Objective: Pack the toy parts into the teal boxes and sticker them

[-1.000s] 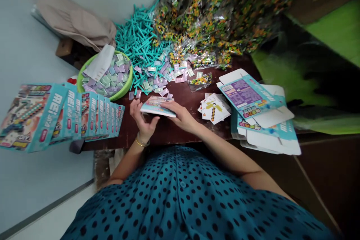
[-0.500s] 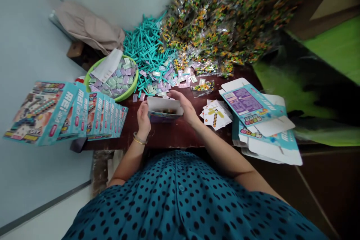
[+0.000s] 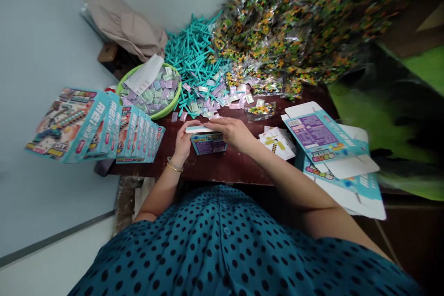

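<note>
A small teal and purple cardboard box (image 3: 209,142) stands on the dark wooden table (image 3: 222,166) right in front of me. My left hand (image 3: 185,140) grips its left end, a gold bangle on the wrist. My right hand (image 3: 231,131) lies over the top and presses the lid flap down. To the right of the box lies a loose stack of printed cards (image 3: 277,141). Flat unfolded box blanks (image 3: 326,141) are piled further right.
A row of finished teal boxes (image 3: 104,129) stands at the left. Behind it is a green bowl (image 3: 152,90) of small sachets. Teal sticks (image 3: 194,62) and clear bags of coloured beads (image 3: 294,32) are heaped at the back. One bead bag (image 3: 260,110) lies alone.
The box was lying flat in my hands, then stood open showing its contents. Now its top flap is folded down under my right hand. The view shifted slightly left.
</note>
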### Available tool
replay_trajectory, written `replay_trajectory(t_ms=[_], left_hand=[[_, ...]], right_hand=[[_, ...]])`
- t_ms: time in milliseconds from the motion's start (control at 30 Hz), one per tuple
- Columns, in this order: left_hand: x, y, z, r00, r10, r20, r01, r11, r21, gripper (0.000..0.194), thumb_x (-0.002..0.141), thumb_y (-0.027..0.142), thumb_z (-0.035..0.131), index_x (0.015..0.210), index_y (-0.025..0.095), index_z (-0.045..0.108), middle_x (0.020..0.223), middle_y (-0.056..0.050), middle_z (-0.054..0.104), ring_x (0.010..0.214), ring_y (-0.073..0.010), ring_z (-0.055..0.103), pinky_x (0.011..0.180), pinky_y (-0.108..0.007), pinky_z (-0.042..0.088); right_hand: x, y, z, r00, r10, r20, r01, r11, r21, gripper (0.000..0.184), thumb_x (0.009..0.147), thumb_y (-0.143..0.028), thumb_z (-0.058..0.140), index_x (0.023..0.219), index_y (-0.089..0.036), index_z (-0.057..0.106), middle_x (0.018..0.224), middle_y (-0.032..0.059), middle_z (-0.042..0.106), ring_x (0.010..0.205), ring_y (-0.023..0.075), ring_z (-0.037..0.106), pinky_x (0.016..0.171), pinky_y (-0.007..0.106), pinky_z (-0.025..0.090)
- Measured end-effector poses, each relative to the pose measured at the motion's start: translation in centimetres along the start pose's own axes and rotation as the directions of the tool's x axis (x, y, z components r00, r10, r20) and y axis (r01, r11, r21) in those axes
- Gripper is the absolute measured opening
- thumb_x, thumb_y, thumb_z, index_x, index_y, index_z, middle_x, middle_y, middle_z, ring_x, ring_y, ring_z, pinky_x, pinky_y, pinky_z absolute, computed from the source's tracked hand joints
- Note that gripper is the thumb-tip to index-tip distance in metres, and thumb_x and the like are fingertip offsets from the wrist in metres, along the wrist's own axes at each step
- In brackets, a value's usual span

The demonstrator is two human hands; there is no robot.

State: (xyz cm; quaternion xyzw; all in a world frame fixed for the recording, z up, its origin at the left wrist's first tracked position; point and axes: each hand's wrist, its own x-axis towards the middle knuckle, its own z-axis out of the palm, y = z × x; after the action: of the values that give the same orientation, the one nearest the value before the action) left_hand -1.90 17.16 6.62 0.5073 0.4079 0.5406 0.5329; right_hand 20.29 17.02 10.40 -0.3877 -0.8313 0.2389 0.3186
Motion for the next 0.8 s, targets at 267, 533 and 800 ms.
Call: replay_trajectory(t_ms=[267,533,800], left_hand=[[-0.2,-1.1,-0.3,1.000,-0.003,0.003,0.003,1.000,0.026,0.023,0.089,0.036,0.064,0.105,0.022,0.075,0.113,-0.006,0.076,0.110,-0.0247,0.069,0.100,-0.038,0.053],[-2.4,-1.4,-1.0,0.960,0.280,0.024,-0.281,0.951,0.129,0.043,0.094,0.058,0.057,0.116,0.024,0.071,0.132,-0.012,0.068,0.123,-0.0299,0.065,0.109,-0.052,0.049],[-3.5,-3.6,-3.1,0.985,0.130,0.112,-0.163,0.909,0.383,0.057,0.082,0.049,0.078,0.130,0.023,0.062,0.146,-0.016,0.058,0.135,-0.0292,0.057,0.114,-0.048,0.046]], right_hand=[[0.4,-1.2,0.3,0.998,0.065,-0.026,-0.064,0.998,0.027,0.037,0.100,-0.027,0.057,0.135,-0.029,0.070,0.132,0.0052,0.072,0.124,0.0281,0.066,0.107,0.047,0.050],[-0.2,-0.8,0.5,0.999,0.048,-0.026,-0.048,0.999,0.002,0.031,0.101,-0.027,0.055,0.123,-0.031,0.076,0.129,0.0046,0.074,0.123,0.0269,0.066,0.113,0.052,0.044],[-2.2,1.2,0.9,0.989,-0.070,0.129,0.091,0.982,-0.166,0.047,0.104,-0.030,0.048,0.151,-0.030,0.053,0.158,0.0078,0.050,0.149,0.0327,0.040,0.122,0.062,0.028]])
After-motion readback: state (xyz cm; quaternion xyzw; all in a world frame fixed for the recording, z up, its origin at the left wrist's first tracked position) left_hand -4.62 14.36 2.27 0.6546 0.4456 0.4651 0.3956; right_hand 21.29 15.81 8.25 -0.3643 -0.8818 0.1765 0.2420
